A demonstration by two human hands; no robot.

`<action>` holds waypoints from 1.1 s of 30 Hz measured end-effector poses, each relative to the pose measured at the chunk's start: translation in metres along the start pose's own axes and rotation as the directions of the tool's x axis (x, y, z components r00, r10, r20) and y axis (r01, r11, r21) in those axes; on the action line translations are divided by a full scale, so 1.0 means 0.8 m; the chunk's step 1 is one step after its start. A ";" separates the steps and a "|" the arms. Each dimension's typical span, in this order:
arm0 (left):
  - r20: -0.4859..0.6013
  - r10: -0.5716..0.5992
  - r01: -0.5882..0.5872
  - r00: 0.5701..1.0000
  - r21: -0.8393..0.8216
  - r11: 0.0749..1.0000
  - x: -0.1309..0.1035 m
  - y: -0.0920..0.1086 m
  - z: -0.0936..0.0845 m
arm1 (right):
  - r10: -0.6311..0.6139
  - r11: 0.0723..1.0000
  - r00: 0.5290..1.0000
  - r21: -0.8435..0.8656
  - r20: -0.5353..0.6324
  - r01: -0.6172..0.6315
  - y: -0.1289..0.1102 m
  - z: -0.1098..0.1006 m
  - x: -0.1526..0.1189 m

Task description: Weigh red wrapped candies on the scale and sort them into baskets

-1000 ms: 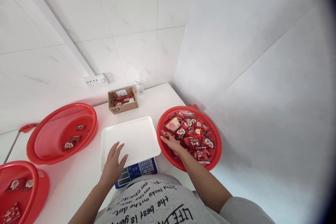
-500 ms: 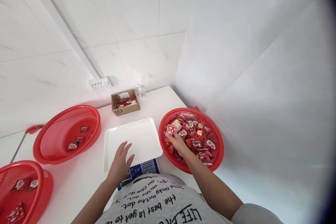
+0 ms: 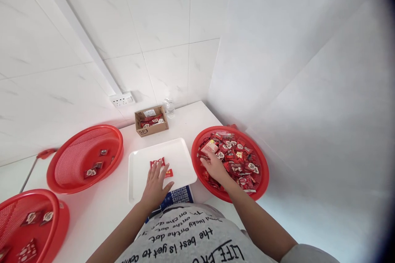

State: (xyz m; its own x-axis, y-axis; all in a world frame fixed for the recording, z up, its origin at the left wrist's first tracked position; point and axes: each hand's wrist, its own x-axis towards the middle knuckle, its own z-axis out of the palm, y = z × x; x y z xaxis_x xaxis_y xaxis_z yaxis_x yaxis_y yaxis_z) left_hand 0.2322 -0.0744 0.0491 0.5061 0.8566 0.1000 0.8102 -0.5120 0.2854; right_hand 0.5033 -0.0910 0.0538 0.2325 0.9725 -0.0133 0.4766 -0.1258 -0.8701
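My left hand (image 3: 156, 185) is over the white tray (image 3: 137, 185) with its fingers spread. Two small packets lie on the tray at its fingertips: a red and white packet (image 3: 153, 162), partly covered by the fingers, and a smaller red packet (image 3: 168, 173). On the right, my right hand (image 3: 215, 167) reaches into a red mesh basket (image 3: 265, 172) heaped with red wrapped packets (image 3: 233, 167). Its bent fingers are on the lower left edge of a pale pink packet (image 3: 210, 146); the exact grip is partly hidden.
A scale keypad (image 3: 180, 195) shows below the tray. Behind it stand a cardboard box (image 3: 151, 129) of red packets and a clear plastic bottle (image 3: 169, 109). Two more red baskets, one at mid left (image 3: 66, 164) and one at lower left (image 3: 57, 230), hold several packets.
Two packets now lie on the tray, which was bare before. The dotted red packet has left my right hand, whose fingers are now at the pink one. My left hand lies over the tray packets.
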 end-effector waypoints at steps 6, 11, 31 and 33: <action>0.196 -0.021 -0.001 0.980 0.109 0.994 0.017 -0.015 0.010 | 0.162 0.802 0.958 -0.534 -0.237 -0.268 0.053 -0.073 0.004; 0.268 -0.058 0.018 0.962 0.152 0.988 0.022 -0.017 0.008 | 0.370 0.701 0.920 -0.610 -0.132 -0.369 0.062 -0.073 0.003; 0.204 -0.046 0.019 0.978 0.135 0.991 0.019 -0.021 0.015 | 0.158 0.783 0.982 -0.619 0.102 -0.062 0.026 -0.010 0.072; 0.204 -0.043 0.016 0.978 0.131 0.991 0.018 -0.022 0.016 | 0.157 0.784 0.976 -0.620 0.154 -0.028 0.026 -0.008 0.067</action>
State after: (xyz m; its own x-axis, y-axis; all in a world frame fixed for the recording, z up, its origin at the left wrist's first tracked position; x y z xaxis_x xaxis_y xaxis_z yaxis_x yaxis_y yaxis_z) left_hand 0.2294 -0.0539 0.0334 0.5206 0.8468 -0.1087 0.8500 -0.5021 0.1593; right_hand 0.5310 -0.0428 0.0379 0.1711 0.9592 -0.2249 0.8927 -0.2475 -0.3766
